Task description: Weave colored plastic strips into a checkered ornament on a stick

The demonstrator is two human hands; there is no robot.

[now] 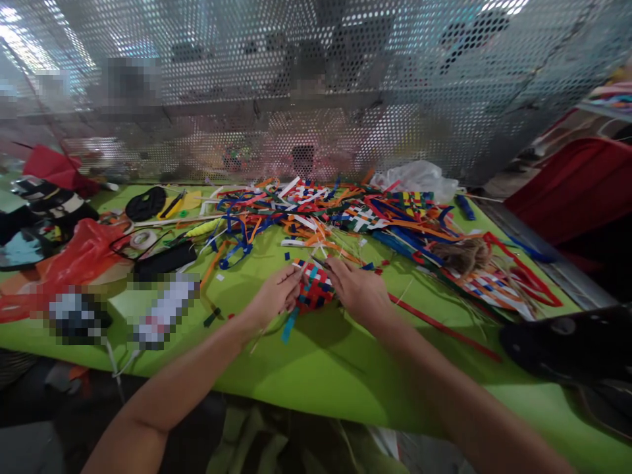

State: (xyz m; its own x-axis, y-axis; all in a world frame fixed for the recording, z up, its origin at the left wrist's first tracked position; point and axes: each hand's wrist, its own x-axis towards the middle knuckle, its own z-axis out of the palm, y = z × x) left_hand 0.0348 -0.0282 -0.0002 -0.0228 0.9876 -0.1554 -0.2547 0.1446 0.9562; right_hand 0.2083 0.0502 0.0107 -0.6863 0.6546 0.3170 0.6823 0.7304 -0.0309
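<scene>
A small woven piece of red, white, blue and teal strips (316,291) is held up over the green tabletop between my hands. My left hand (277,295) pinches its left edge, fingers closed. A teal strip end (289,326) hangs below that hand. At the upper right edge of the weave, my right hand (359,289) is closed in a pinch. Something thin and dark shows at its fingertips, too small to name. Pale strip ends stick up just beyond the fingers.
A tangled heap of coloured strips (266,209) spreads along the back, before a perforated metal screen (222,141). A red strip (444,326) and a twine bundle (461,255) lie right. Left are a red plastic bag (91,253), a tape roll (143,239) and a black pouch (165,261).
</scene>
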